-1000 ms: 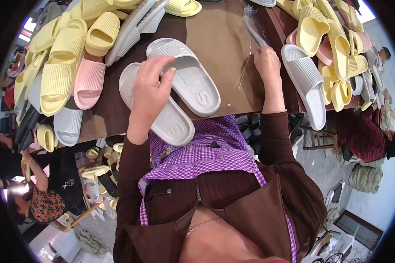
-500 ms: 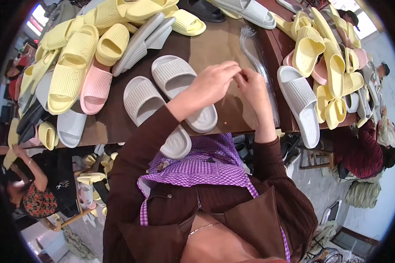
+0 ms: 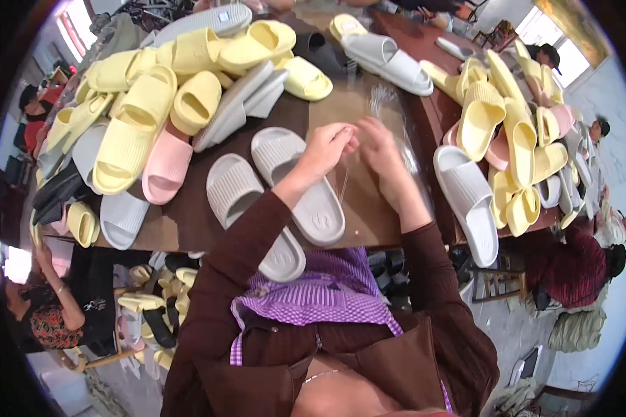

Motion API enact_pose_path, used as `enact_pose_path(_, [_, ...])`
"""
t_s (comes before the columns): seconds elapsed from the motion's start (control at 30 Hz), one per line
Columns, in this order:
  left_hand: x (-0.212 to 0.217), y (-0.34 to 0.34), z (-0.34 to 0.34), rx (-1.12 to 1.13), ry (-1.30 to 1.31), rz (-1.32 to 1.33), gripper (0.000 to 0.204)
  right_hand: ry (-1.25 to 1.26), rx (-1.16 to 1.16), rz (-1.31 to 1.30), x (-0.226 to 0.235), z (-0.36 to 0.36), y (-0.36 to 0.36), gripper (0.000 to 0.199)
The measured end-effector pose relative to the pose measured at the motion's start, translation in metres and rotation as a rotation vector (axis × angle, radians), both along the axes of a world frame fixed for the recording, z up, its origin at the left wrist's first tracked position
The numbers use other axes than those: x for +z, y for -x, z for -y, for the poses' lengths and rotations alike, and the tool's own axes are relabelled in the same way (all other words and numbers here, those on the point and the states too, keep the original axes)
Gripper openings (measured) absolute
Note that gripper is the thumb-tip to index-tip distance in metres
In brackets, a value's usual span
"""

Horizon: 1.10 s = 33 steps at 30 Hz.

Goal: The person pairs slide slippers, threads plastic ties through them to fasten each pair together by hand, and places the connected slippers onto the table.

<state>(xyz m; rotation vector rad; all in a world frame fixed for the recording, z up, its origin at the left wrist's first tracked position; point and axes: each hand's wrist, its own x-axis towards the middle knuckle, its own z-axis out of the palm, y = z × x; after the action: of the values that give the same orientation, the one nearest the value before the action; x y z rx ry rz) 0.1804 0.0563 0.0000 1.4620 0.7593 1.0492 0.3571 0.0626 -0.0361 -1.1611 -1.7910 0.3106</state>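
Above the table's front middle, my left hand [image 3: 325,151] is closed in a pinch. A thin clear strand [image 3: 346,177] hangs below its fingertips. Close beside it, my right hand [image 3: 381,151] is smeared by motion, so its fingers cannot be made out. Under my left forearm lie two grey slide sandals side by side, the left slide [image 3: 231,182] and the right slide [image 3: 318,214], toes pointing away and heels at the table edge. A bundle of clear plastic strands [image 3: 405,132] rests on the table beyond and beside my right hand.
Yellow slides [image 3: 138,115], a pink slide [image 3: 167,161] and grey ones are heaped at left. Another pile of yellow slides [image 3: 519,132] stands at right, with a grey slide [image 3: 466,201] overhanging the table edge. Several people work around; a wooden stool [image 3: 499,283] stands at right.
My hands have drawn slightly apart, and the right one is now blurred. The view has shifted, so the table and slides sit lower in the picture.
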Motion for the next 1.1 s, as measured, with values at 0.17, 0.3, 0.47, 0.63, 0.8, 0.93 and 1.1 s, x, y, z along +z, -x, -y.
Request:
enact_pose_path(0.17, [0.004,0.009,0.005,-0.066,0.241,0.257,0.026,0.014,-0.103,0.381,0.004,-0.002,0.031,0.032])
enact_pose_path(0.3, [0.01,0.017,0.004,-0.057,0.269,0.324,0.025,0.075,-0.128,0.431,-0.01,-0.021,0.016,0.024])
enact_pose_path(0.47, [0.018,0.044,0.005,0.075,0.232,0.422,0.025,-0.083,-0.307,0.46,-0.026,-0.034,-0.015,0.007])
enact_pose_path(0.63, [0.035,0.089,0.012,0.213,0.215,0.535,0.026,-0.097,-0.467,0.498,-0.046,-0.053,-0.056,0.006])
enact_pose_path(0.8, [0.042,0.121,0.057,0.284,0.246,0.558,0.027,-0.105,-0.497,0.337,-0.022,-0.046,-0.061,0.008])
enact_pose_path(0.93, [0.028,0.124,0.1,0.397,0.368,0.605,0.027,-0.118,-0.276,0.154,0.051,-0.004,-0.007,0.018])
enact_pose_path(1.1, [0.014,0.131,0.134,0.248,0.557,0.531,0.028,-0.133,0.229,0.144,0.113,0.069,0.071,0.029])
